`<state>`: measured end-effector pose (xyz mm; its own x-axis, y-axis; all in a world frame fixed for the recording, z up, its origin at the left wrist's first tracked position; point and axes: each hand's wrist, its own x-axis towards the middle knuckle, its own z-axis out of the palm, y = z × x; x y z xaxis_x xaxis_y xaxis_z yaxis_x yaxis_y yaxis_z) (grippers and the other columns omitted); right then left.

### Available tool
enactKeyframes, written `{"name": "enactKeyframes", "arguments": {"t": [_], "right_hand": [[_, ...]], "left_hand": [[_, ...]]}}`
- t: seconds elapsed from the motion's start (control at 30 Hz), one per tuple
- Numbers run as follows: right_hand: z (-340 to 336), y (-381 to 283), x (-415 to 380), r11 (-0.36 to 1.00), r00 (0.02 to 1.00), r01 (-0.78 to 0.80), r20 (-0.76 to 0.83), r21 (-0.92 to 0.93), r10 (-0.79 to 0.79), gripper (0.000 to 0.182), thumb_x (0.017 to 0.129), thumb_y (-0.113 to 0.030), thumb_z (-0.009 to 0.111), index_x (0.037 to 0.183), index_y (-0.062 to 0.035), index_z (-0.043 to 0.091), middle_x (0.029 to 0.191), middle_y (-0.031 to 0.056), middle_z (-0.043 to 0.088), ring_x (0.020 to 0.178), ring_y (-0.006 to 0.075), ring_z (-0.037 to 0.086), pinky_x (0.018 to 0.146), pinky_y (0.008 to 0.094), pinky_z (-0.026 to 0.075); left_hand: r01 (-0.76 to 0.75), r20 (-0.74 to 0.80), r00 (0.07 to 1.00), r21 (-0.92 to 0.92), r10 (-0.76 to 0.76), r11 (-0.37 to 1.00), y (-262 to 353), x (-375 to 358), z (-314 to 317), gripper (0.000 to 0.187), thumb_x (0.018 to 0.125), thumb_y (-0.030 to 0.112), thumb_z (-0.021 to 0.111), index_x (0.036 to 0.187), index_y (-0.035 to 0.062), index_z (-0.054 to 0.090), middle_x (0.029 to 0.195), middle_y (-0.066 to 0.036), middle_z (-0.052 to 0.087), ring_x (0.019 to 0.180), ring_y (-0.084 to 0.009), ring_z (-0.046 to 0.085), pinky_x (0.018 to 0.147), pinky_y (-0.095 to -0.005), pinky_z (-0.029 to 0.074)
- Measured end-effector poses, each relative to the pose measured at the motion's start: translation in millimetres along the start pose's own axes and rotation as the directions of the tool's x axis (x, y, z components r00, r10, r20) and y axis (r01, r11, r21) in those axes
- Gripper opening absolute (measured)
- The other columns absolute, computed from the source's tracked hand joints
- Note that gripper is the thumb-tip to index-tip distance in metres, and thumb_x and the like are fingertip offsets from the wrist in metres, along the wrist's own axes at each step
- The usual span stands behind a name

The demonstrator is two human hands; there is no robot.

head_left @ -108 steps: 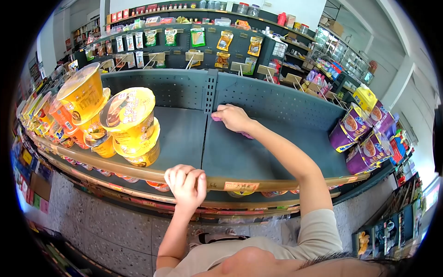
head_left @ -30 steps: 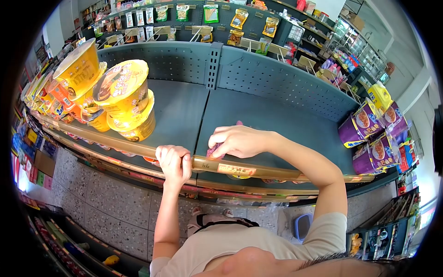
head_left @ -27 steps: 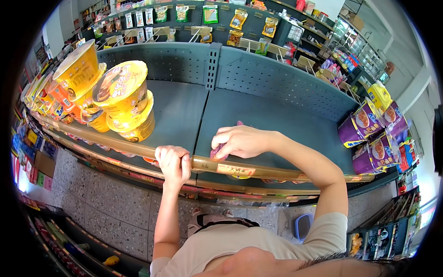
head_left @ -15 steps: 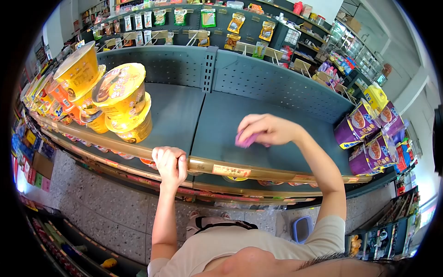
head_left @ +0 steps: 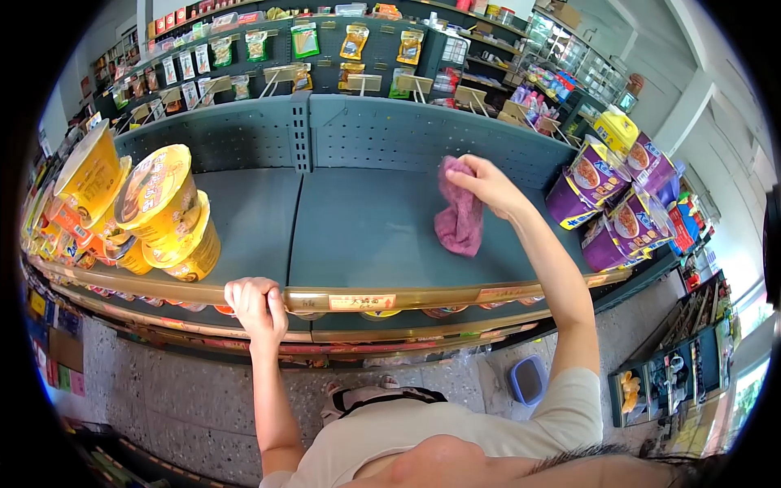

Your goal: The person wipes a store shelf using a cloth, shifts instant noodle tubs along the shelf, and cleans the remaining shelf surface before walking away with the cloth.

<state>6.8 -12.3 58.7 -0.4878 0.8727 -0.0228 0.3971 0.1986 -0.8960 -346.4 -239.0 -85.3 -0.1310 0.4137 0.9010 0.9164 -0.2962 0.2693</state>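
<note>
A purple cloth (head_left: 460, 220) hangs from my right hand (head_left: 486, 185), pinched between thumb and fingers above the right half of the dark grey shelf (head_left: 366, 236). Its lower end reaches down near the shelf surface; whether it touches I cannot tell. My left hand (head_left: 258, 307) is curled over the shelf's front edge rail (head_left: 431, 296), left of a price label (head_left: 362, 302). Yellow noodle tubs (head_left: 157, 195) stand stacked to the left of my left hand. Purple noodle tubs (head_left: 600, 172) are stacked at the shelf's right end.
A perforated back panel (head_left: 423, 138) runs behind the shelf, with hanging snack packets (head_left: 354, 42) beyond it. A blue bin (head_left: 529, 381) stands on the floor at the right. More shelving (head_left: 651, 390) is at the lower right.
My right hand has lifted and moved toward the back right, and the bunched cloth now hangs down. The view has shifted right. My left hand still holds the rail.
</note>
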Motion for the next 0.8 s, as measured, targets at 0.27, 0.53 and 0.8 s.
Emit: {"name": "enactKeyframes", "arguments": {"t": [0.27, 0.53, 0.8], "right_hand": [[7, 20, -16, 0.833, 0.974, 0.225, 0.121, -0.506, -0.190, 0.047, 0.084, -0.031, 0.078, 0.117, -0.0018, 0.062, 0.105, 0.0127, 0.058, 0.101, 0.0247, 0.058, 0.085, 0.0353, 0.050], [-11, 15, -25, 0.861, 0.963, 0.234, 0.227, -0.451, -0.143, 0.070, 0.085, -0.025, 0.078, 0.145, -0.0090, 0.045, 0.143, 0.0132, 0.048, 0.133, 0.0251, 0.045, 0.108, 0.0356, 0.039], [32, 39, -27, 0.731, 0.918, 0.389, 0.169, -0.561, -0.359, 0.064, 0.080, -0.009, 0.073, 0.139, -0.0086, 0.050, 0.128, 0.0178, 0.054, 0.116, 0.0371, 0.055, 0.099, 0.0401, 0.046]], "left_hand": [[-0.005, 0.000, 1.000, 0.009, 0.005, 1.000, -1, -2, 2, 0.008, 0.092, 0.010, 0.055, 0.085, 0.0083, 0.058, 0.081, -0.005, 0.060, 0.081, -0.0255, 0.053, 0.086, -0.0394, 0.037], [-0.003, 0.010, 1.000, 0.026, 0.003, 1.000, -2, -2, 1, 0.007, 0.090, 0.013, 0.058, 0.084, 0.0104, 0.057, 0.081, -0.003, 0.060, 0.080, -0.0236, 0.054, 0.085, -0.0400, 0.036], [-0.011, 0.008, 1.000, 0.030, 0.011, 0.999, -3, -2, 2, 0.006, 0.089, 0.012, 0.058, 0.083, 0.0116, 0.056, 0.081, -0.002, 0.058, 0.081, -0.0231, 0.054, 0.085, -0.0400, 0.036]]}}
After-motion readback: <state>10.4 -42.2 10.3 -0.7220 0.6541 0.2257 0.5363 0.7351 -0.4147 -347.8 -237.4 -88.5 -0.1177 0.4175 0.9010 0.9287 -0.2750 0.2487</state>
